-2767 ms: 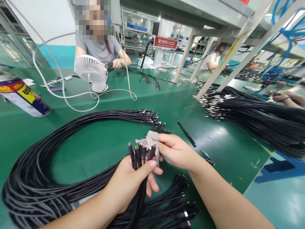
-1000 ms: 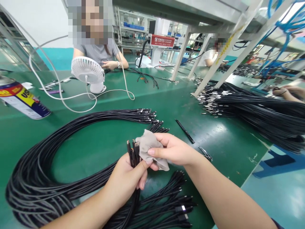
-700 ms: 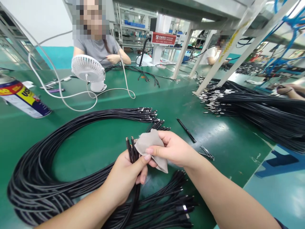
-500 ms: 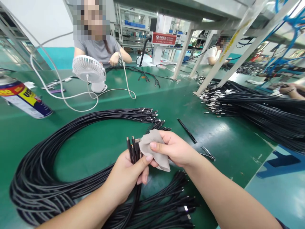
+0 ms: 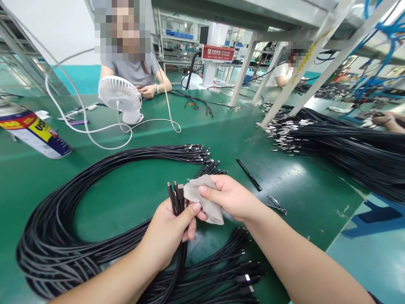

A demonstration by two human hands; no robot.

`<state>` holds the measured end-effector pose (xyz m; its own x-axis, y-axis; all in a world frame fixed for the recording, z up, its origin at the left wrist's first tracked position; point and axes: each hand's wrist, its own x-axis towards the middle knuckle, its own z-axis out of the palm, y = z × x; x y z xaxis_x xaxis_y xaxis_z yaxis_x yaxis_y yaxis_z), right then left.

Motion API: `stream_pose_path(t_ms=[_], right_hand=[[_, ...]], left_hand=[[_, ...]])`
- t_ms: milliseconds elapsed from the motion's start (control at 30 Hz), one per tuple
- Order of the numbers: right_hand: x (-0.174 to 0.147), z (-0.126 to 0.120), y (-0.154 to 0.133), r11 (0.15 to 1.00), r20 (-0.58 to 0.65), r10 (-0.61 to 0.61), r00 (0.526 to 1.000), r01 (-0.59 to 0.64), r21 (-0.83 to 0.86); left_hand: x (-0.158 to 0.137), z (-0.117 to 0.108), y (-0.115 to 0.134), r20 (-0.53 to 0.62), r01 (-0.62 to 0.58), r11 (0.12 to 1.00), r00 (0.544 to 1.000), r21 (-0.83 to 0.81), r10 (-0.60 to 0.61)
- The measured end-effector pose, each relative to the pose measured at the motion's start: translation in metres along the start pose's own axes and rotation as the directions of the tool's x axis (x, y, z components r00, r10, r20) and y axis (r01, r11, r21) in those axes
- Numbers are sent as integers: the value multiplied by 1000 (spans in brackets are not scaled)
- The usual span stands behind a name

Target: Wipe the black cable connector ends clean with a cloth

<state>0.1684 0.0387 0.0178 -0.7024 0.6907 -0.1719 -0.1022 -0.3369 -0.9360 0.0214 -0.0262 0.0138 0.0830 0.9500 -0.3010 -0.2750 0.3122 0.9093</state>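
Note:
My left hand (image 5: 175, 221) is closed around several black USB cables (image 5: 177, 198), their connector ends pointing up. A grey cloth (image 5: 205, 196) is pinched in my right hand (image 5: 229, 196), thumb on top. The cloth lies against the right side of the held connectors and hides part of them. My left thumb tip touches the cloth's lower edge. From my left hand the held cables run down toward a large looped bundle of black cables (image 5: 57, 219) on the green table (image 5: 120, 185). More connector ends (image 5: 247, 278) lie below my hands.
Tweezers (image 5: 276, 204) and a black pen-like tool (image 5: 248, 174) lie to the right. A spray can (image 5: 34, 133) and a white fan (image 5: 120, 95) stand at the left. A large cable pile (image 5: 341, 143) lies by the metal posts. A co-worker (image 5: 133, 71) sits across the table.
The cloth and my right hand have shifted very slightly against the connectors. Across the table, the co-worker's hands have lowered and come together near the fan.

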Motion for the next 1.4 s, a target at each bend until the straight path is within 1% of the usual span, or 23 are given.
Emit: stream_pose_path(t_ms=[100, 233, 300, 367, 433, 500, 600, 667, 767, 900, 967, 1100, 1233, 1300, 1400], right_hand=[[-2, 0, -2, 998, -23, -11, 1000, 9, -68], [-6, 3, -6, 1000, -11, 3, 1000, -4, -21], [-6, 2, -7, 999, 9, 44, 999, -44, 11], [-5, 0, -6, 997, 52, 77, 996, -78, 12], [-3, -1, -4, 997, 77, 71, 994, -70, -26], [-3, -1, -4, 994, 40, 42, 998, -38, -102], [-5, 5, -6, 974, -66, 13, 998, -27, -223], [-8, 9, -8, 967, -107, -34, 994, 5, -256], [-9, 11, -9, 968, -119, -86, 989, 55, -243], [-7, 6, -7, 984, -33, -48, 998, 41, -173], [-5, 4, -6, 983, -17, -74, 997, 70, -170], [-6, 6, -4, 977, -57, -111, 992, 98, -188], [-9, 10, -8, 975, -164, -126, 978, 92, -202], [-10, 9, -10, 982, -195, -117, 974, 85, -167], [-10, 5, -10, 993, -193, -99, 976, 84, -83]], left_hand=[[0, 0, 0, -9, 7, 1000, 1000, -15, -7], [0, -1, -3, 44, 10, 1000, 999, 17, -11], [-1, -1, -5, 68, 14, 999, 998, 37, -16], [-1, -1, -5, 66, 19, 999, 998, 38, -22], [-1, -1, -5, 45, 16, 1000, 999, 26, -17], [0, -1, -3, 25, 16, 1000, 1000, 5, -16], [2, 0, -1, 15, 37, 999, 999, -24, -37], [3, 0, 1, 14, 37, 999, 999, -34, -37], [3, 0, 2, 18, 21, 999, 1000, -36, -21], [2, -2, 1, 21, 24, 999, 1000, -22, -24], [2, -3, 0, 14, 12, 999, 1000, -36, -11], [3, -2, 0, 17, 5, 999, 1000, -44, -4], [2, -3, -2, 8, -19, 1000, 1000, 14, 19], [2, -4, -4, 20, -25, 998, 1000, 54, 24], [2, -5, -5, 35, -25, 996, 999, 89, 22]])
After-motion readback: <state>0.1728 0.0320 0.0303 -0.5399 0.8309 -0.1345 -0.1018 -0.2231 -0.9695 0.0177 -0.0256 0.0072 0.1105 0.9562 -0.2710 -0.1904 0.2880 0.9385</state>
